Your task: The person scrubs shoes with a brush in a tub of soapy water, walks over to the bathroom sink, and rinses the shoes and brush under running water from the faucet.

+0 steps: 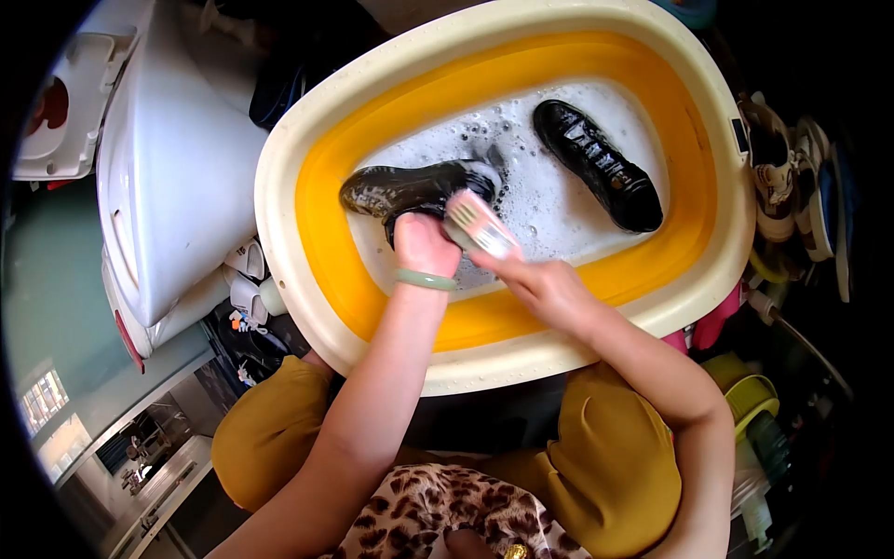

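From the head view, I see the left hand (425,244) at the opening of a wet black lace-up shoe (396,189), its fingers hidden, so I can't tell how far they're closed. The right hand (551,291) is curled round a pale-backed handled brush (482,228), against that shoe, inside an oval cream-and-yellow plastic basin (321,200) of suds, another black shoe (601,168) well apart

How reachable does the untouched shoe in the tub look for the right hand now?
Likely yes: nothing visible stands between the right hand and the loose shoe, though it would probably have to put down the brush before grasping.
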Demonstrator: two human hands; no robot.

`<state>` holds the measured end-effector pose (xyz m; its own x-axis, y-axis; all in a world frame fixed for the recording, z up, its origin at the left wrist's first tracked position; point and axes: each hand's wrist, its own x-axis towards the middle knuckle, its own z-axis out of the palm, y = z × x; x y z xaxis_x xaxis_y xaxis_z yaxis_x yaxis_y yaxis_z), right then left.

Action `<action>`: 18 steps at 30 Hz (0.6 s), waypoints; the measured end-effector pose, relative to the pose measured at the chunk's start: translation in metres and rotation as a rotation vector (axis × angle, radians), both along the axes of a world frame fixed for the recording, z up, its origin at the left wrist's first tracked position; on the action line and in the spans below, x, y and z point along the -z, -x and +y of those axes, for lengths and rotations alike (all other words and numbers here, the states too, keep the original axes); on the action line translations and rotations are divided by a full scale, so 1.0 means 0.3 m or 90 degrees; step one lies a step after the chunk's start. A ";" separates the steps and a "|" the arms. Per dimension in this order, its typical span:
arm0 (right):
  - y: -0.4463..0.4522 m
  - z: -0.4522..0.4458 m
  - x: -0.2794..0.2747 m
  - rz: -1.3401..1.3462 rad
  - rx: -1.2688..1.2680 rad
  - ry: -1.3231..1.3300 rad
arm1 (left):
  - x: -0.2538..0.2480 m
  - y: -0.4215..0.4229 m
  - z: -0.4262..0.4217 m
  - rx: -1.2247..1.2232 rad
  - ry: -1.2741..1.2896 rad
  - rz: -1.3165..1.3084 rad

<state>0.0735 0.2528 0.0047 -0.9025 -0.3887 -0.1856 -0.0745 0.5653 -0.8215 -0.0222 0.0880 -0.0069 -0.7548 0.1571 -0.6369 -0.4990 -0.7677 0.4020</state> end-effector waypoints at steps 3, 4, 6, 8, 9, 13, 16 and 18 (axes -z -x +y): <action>-0.016 0.083 -0.019 -0.153 0.067 0.010 | -0.032 0.049 -0.005 0.026 -0.092 0.058; 0.032 0.084 -0.043 -0.103 0.094 0.022 | -0.020 0.057 -0.012 0.008 -0.104 0.067; 0.150 0.064 -0.144 -0.112 0.110 0.104 | -0.025 0.073 -0.005 -0.015 -0.125 0.084; 0.215 0.017 -0.179 -0.157 0.145 0.245 | -0.079 0.088 0.004 -0.048 -0.078 0.037; 0.222 -0.005 -0.178 -0.155 0.145 0.250 | -0.095 0.093 -0.004 -0.047 -0.073 0.040; 0.177 -0.051 -0.136 -0.324 0.108 0.368 | -0.070 0.087 -0.021 -0.123 -0.032 0.006; 0.099 -0.015 -0.048 -0.281 0.036 0.344 | -0.056 0.103 -0.063 -0.091 0.001 0.074; 0.096 0.100 0.045 -0.519 0.119 0.172 | -0.071 0.123 -0.097 -0.087 -0.174 0.079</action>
<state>0.0447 0.2826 -0.0087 -0.5830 -0.3713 -0.7227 0.6680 0.2872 -0.6865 -0.0590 0.0588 0.0145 -0.8497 0.2023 -0.4870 -0.3448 -0.9119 0.2228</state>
